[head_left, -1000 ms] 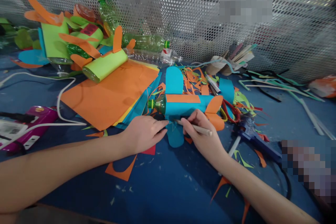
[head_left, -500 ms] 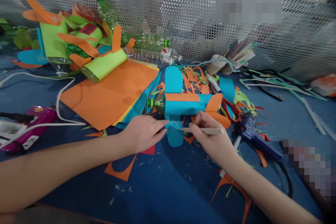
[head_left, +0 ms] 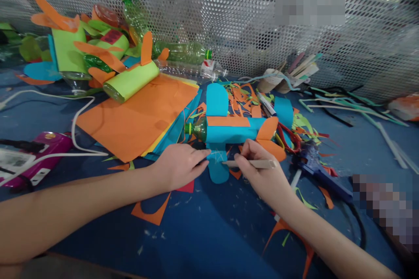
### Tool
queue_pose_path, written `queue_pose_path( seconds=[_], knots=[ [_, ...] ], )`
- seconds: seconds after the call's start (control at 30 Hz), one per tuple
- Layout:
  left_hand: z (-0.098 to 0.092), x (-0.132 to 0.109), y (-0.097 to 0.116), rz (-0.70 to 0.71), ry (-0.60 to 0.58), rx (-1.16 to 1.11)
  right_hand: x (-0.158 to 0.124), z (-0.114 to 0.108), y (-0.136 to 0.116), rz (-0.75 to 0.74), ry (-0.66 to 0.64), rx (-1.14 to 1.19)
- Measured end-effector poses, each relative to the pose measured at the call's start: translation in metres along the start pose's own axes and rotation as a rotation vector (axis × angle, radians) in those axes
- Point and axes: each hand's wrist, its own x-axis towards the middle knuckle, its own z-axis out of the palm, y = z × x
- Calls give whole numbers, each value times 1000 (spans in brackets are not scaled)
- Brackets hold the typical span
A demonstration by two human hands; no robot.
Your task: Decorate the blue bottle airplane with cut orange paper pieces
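Note:
A plastic bottle wrapped in blue paper [head_left: 234, 133] lies on its side, its green neck to the left. It has an orange strip, orange tail pieces [head_left: 268, 128] and a blue paper wing [head_left: 218, 99] on the far side. On the near wing [head_left: 218, 174] a pale star outline is drawn. My right hand [head_left: 258, 163] is closed around a light-coloured pen [head_left: 263, 164], its tip on that wing beside the star. My left hand [head_left: 180, 165] lies open, fingertips touching the wing's left edge.
Coloured paper sheets [head_left: 140, 122] and a paper-covered bottle [head_left: 132, 80] lie left. A blue glue gun [head_left: 319, 172], scissors [head_left: 290, 139] and a marker [head_left: 266, 103] are at the right, among paper scraps. A purple power strip [head_left: 49, 152] with white cables sits far left.
The pen tip has shifted slightly on the near wing, and the star outline looks a little fuller. The left hand keeps its place; the view has moved very slightly.

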Motion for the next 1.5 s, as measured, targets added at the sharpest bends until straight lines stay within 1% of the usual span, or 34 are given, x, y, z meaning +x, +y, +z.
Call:
queue_pose_path(
  seconds=[0.2,0.37,0.67,0.73,0.9,1.0,1.13,1.23,1.37,1.5],
  knots=[
    [-1,1,1,-9,-16,19,4,9,4,-14,-1,56],
    [-2,1,1,-28,-28,17,6,16,9,-30,-33,166],
    [-3,1,1,-30,-23,15,9,19,8,-46,-78,217],
    [-3,1,1,-27,-26,14,8,18,7,-40,-62,241],
    [-3,0,2,-31,-25,25,6,11,4,-24,76,357],
    [-5,0,3,-47,-40,36,6,8,5,-12,60,350],
    [-5,0,2,-44,-76,41,7,8,7,-33,25,354],
    [-4,-1,2,-21,-58,30,8,8,9,-32,46,362],
    [-3,-1,2,-5,-21,-5,10,9,13,-27,16,316],
    [-4,-1,2,10,-25,-15,12,13,17,-25,37,307]
  ],
)
